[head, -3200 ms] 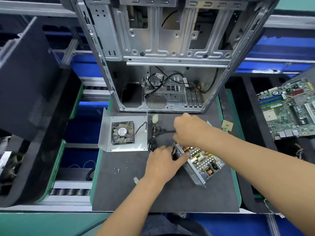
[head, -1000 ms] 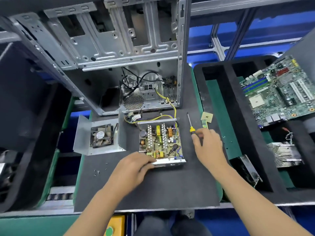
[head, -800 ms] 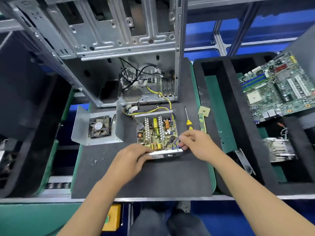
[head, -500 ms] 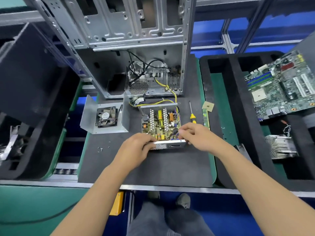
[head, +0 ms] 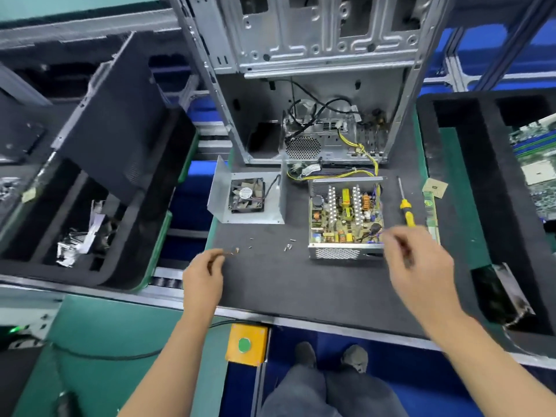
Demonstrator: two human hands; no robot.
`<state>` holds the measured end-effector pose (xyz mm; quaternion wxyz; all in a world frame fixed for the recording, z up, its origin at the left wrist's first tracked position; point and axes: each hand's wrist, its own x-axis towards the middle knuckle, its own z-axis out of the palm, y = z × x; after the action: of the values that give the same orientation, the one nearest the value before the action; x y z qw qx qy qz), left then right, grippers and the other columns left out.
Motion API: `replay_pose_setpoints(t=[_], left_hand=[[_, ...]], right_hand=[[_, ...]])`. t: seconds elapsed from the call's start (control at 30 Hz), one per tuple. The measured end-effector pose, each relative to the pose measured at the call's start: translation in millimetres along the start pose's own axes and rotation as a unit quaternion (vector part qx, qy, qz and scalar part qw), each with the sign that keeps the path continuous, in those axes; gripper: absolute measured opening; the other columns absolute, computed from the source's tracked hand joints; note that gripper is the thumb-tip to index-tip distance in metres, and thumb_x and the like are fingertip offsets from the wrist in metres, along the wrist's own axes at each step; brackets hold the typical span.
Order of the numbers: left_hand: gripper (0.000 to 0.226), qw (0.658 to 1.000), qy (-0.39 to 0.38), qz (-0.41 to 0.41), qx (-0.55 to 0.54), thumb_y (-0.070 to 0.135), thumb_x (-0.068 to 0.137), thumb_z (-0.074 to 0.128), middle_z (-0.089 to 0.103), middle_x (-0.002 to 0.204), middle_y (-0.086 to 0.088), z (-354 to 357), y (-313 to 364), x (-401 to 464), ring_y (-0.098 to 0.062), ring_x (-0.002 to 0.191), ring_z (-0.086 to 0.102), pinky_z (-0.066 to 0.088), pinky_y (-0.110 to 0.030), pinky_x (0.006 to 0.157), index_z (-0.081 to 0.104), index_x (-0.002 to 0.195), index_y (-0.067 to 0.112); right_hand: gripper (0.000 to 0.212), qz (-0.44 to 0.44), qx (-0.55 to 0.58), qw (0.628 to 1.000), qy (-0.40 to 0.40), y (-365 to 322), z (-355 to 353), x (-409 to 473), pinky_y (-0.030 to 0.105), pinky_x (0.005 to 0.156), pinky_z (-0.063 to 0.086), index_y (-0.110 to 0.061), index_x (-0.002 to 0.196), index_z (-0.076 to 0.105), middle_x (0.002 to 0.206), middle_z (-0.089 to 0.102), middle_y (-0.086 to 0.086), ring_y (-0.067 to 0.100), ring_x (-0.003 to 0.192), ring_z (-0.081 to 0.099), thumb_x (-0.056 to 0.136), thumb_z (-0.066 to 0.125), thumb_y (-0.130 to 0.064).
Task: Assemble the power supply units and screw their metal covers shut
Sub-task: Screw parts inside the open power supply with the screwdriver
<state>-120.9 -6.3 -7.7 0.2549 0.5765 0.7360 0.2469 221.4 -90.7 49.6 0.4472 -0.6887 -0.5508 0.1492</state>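
The open power supply unit (head: 346, 218) sits on the black mat (head: 285, 284), circuit board up, its yellow cables running back into the case. Its metal cover (head: 249, 218), with a fan mounted in it, lies to the left. Several small screws (head: 288, 245) are scattered on the mat in front of the cover. My left hand (head: 204, 275) has its curled fingertips at a screw (head: 236, 250) at the mat's left edge; a pinch is not clear. My right hand (head: 421, 266) hovers, blurred, by the unit's front right corner, fingers loose and holding nothing. A yellow-handled screwdriver (head: 406, 210) lies right of the unit.
An upright bare computer case (head: 316, 55) stands behind the unit. Black foam trays (head: 120, 139) flank the mat; the right one holds a motherboard (head: 538, 176). A memory stick (head: 430, 206) lies by the screwdriver. A yellow box with a green button (head: 246, 344) hangs below the table edge.
Both hands have let go of the power supply unit. My left hand moved left to the loose screws; my right hand drew back to the right. The view swung left.
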Motion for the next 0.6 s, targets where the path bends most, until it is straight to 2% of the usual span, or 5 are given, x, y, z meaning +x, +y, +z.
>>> replay_pose_setpoints(t=[0.13, 0.2, 0.3, 0.47, 0.6], left_hand=[[0.015, 0.999, 0.031, -0.021, -0.017, 0.011, 0.098, 0.059, 0.067, 0.101, 0.002, -8, -13, 12, -0.02, 0.096, 0.062, 0.05, -0.034, 0.09, 0.072, 0.105, 0.014], [0.014, 1.0, 0.018, -0.011, -0.023, 0.012, 0.097, 0.06, 0.068, 0.101, 0.001, -7, -17, 16, -0.018, 0.094, 0.062, 0.05, -0.033, 0.09, 0.072, 0.105, 0.015], [0.014, 0.999, 0.003, 0.003, -0.043, 0.011, 0.097, 0.061, 0.068, 0.099, 0.001, -4, -21, 16, -0.018, 0.093, 0.063, 0.05, -0.032, 0.088, 0.072, 0.105, 0.014], [0.013, 0.998, -0.012, 0.037, -0.041, 0.014, 0.096, 0.062, 0.066, 0.095, 0.006, -5, -28, 13, -0.003, 0.085, 0.06, 0.045, -0.011, 0.077, 0.071, 0.105, 0.017], [0.013, 0.997, -0.031, 0.045, -0.055, 0.014, 0.096, 0.063, 0.064, 0.092, 0.01, -8, -30, 15, 0.006, 0.087, 0.057, 0.039, -0.002, 0.071, 0.071, 0.105, 0.018]], right_hand=[[0.007, -0.17, -0.062, 0.976, -0.12, -36, 71, -38, 0.029, 0.074, 0.051, -0.006, 0.092, 0.069, 0.083, 0.062, 0.003, 0.02, 0.076, 0.059, 0.093, 0.067, -0.013], [0.012, -0.088, -0.064, 0.973, -0.205, -54, 111, -37, 0.039, 0.076, 0.053, -0.005, 0.099, 0.069, 0.091, 0.065, 0.007, 0.027, 0.085, 0.064, 0.091, 0.072, -0.013], [0.029, 0.065, -0.064, 0.95, -0.297, -81, 165, -12, 0.035, 0.088, 0.044, -0.01, 0.115, 0.061, 0.11, 0.06, 0.006, 0.025, 0.105, 0.056, 0.093, 0.068, -0.027], [0.044, 0.111, -0.129, 0.94, -0.296, -99, 216, 23, 0.038, 0.077, 0.043, -0.007, 0.113, 0.054, 0.11, 0.06, 0.011, 0.032, 0.101, 0.056, 0.083, 0.078, -0.028], [0.026, 0.113, -0.171, 0.928, -0.311, -95, 225, 33, 0.038, 0.077, 0.046, -0.007, 0.107, 0.059, 0.107, 0.064, 0.009, 0.034, 0.099, 0.059, 0.086, 0.073, -0.015]])
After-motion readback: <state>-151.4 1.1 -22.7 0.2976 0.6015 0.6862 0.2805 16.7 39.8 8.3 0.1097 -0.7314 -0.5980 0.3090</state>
